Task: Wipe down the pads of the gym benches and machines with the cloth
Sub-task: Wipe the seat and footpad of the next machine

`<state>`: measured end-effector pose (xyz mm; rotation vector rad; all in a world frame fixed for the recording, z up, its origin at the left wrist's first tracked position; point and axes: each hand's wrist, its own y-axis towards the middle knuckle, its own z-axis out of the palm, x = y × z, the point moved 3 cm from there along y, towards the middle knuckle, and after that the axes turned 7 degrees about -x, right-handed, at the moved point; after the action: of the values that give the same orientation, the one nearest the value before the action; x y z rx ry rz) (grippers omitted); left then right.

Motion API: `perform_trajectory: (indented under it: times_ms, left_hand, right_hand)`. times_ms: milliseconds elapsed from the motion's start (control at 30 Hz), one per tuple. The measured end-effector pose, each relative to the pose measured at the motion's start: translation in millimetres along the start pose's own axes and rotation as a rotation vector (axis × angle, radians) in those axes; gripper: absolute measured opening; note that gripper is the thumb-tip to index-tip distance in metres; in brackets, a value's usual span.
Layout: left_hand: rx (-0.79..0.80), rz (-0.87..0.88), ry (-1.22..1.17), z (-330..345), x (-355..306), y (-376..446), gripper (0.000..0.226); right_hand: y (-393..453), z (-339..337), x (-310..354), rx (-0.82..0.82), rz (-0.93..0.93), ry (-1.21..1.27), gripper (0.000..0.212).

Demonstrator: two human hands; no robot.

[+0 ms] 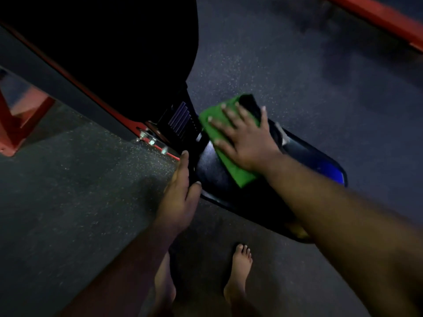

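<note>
A black seat pad of a gym bench lies in the middle of the view, shiny and dark. A green cloth is spread on its upper part. My right hand lies flat on the cloth with fingers spread, pressing it onto the pad. My left hand rests against the pad's left edge with fingers straight and the thumb on the pad's rim. Above, the bench's large black back pad rises to the upper left.
The bench's red and grey metal frame runs diagonally at left, with bolts near the hinge. Another red bar crosses the top right. Speckled dark rubber floor lies all around. My bare feet stand below the seat.
</note>
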<state>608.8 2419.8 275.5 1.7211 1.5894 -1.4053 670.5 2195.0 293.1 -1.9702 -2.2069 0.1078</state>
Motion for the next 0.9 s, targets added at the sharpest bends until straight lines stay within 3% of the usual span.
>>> perform_trajectory:
  times_ms: [67, 100, 233, 333, 367, 433, 500, 567, 633, 767, 833, 900]
  left_hand:
    - [-0.002, 0.005, 0.009, 0.8, -2.1, 0.2, 0.075]
    - [-0.009, -0.003, -0.004, 0.5, -3.6, 1.0, 0.075]
    - [-0.043, -0.065, -0.081, -9.0, -11.9, 1.4, 0.075]
    - [-0.028, -0.076, -0.078, -8.7, -20.7, -0.3, 0.077]
    - [-0.021, -0.081, -0.070, -7.7, -23.5, -0.3, 0.077]
    - [-0.015, -0.074, -0.044, -6.2, -22.4, 1.4, 0.077]
    - [-0.034, -0.064, -0.035, -5.2, -16.0, 5.0, 0.078]
    - [-0.038, -0.068, -0.040, -5.0, -14.2, 5.1, 0.079]
    - [0.001, -0.085, 0.007, -4.7, -17.7, 3.1, 0.080]
    - [0.067, -0.064, 0.124, -5.6, -30.2, 0.5, 0.082]
    - [0.077, -0.059, 0.145, -6.3, -29.2, 1.0, 0.083]
    - [0.086, -0.046, 0.158, -7.3, -24.7, 1.6, 0.082]
  right_hand:
    - [24.3, -2.9, 0.0, -0.012, 0.250, 0.072, 0.060]
    - [19.0, -0.8, 14.9, -0.020, 0.290, 0.069, 0.061]
    - [-90.6, 5.6, 74.9, 0.021, -0.023, 0.064, 0.059]
    - [-121.9, 1.4, 20.7, 0.134, -0.190, 0.021, 0.061]
    - [-108.0, -0.2, -3.2, 0.131, -0.143, -0.014, 0.062]
    - [-58.6, -3.5, -29.3, 0.057, 0.128, -0.025, 0.064]
    - [-13.9, -1.6, -11.4, -0.005, 0.384, 0.035, 0.064]
    - [-6.6, 5.8, 32.1, -0.039, 0.353, 0.048, 0.062]
    - [-47.3, 10.5, 62.1, 0.010, 0.156, 0.032, 0.060]
    - [-147.1, 7.4, 25.1, 0.100, -0.039, -0.009, 0.063]
    - [-140.9, 4.8, -8.4, 0.089, 0.040, -0.054, 0.065]
    - [-101.3, 1.7, -11.4, 0.050, 0.245, -0.029, 0.066]
